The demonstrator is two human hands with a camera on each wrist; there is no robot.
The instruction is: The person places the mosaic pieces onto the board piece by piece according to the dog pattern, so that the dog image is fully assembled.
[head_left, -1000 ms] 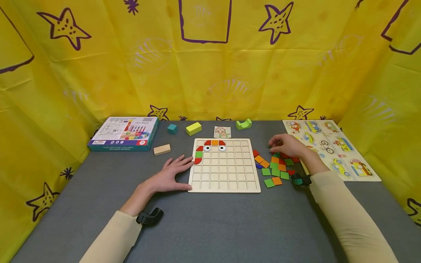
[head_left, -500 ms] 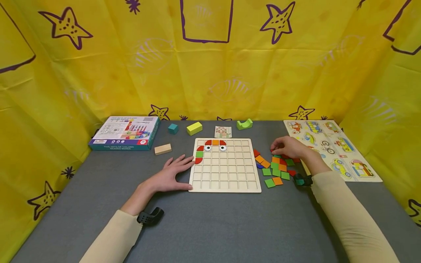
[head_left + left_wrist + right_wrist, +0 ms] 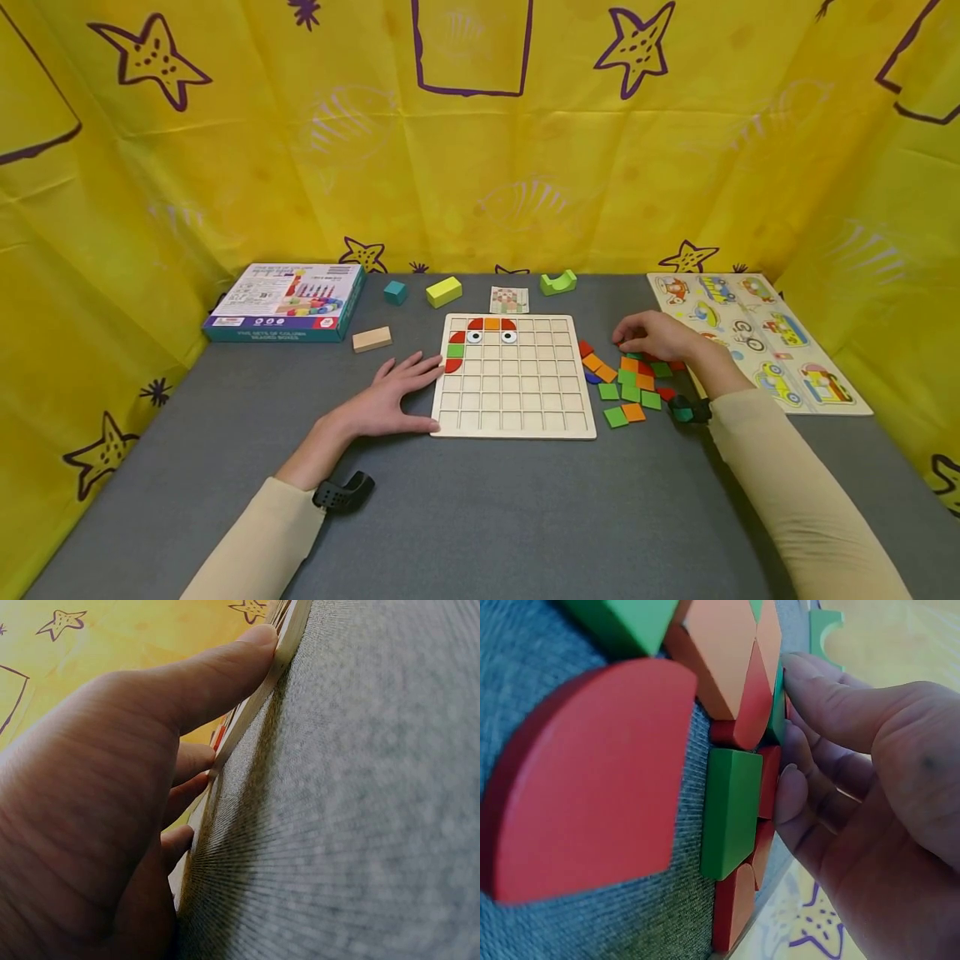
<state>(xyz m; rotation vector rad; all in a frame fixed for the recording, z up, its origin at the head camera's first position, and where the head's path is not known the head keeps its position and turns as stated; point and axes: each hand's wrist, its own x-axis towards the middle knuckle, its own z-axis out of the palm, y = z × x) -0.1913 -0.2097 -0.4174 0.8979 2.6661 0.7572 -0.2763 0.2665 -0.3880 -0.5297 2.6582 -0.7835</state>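
Observation:
A pale wooden grid board [image 3: 517, 385] lies in the middle of the table. Along its upper left sit red quarter-round tiles [image 3: 453, 366], an orange tile [image 3: 491, 323], a green tile [image 3: 455, 351] and two eye tiles [image 3: 509, 337]. My left hand [image 3: 392, 398] rests against the board's left edge, fingers spread, thumb at the near corner. Over the far end of a loose tile pile [image 3: 628, 378], my right hand [image 3: 658, 335] bends its fingers. The right wrist view shows thumb and fingertips beside green and red tiles; whether one is pinched is hard to see.
A pattern card [image 3: 509, 300] lies behind the board, with a green arch block [image 3: 558, 283], yellow block [image 3: 444, 292], teal cube [image 3: 395, 292] and plain wooden block [image 3: 372, 339] nearby. A boxed set [image 3: 285, 302] stands left; a vehicle puzzle board [image 3: 757, 342] lies right.
My right hand stays over the pile with small finger movements; a red tile seen at its fingertips half a second ago no longer shows there. My left hand keeps its place.

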